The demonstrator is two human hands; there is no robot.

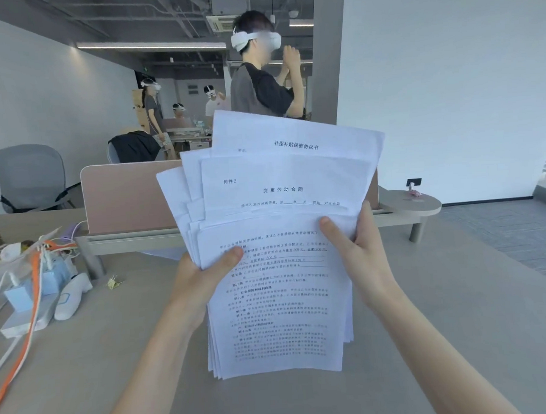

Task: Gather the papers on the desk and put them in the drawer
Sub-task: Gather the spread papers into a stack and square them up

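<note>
A thick, uneven stack of white printed papers stands nearly upright above the beige desk, its sheets fanned out at the top. My left hand grips the stack's left edge, thumb across the front sheet. At the stack's right edge my right hand holds on, thumb on the front as well. Both hands hold the stack in front of me. No drawer shows in this view.
At the desk's left lie a blue charger box with white and orange cables, a white handheld device and a binder clip. A pink divider panel runs behind the papers. A person in a headset stands beyond it; a grey chair is far left.
</note>
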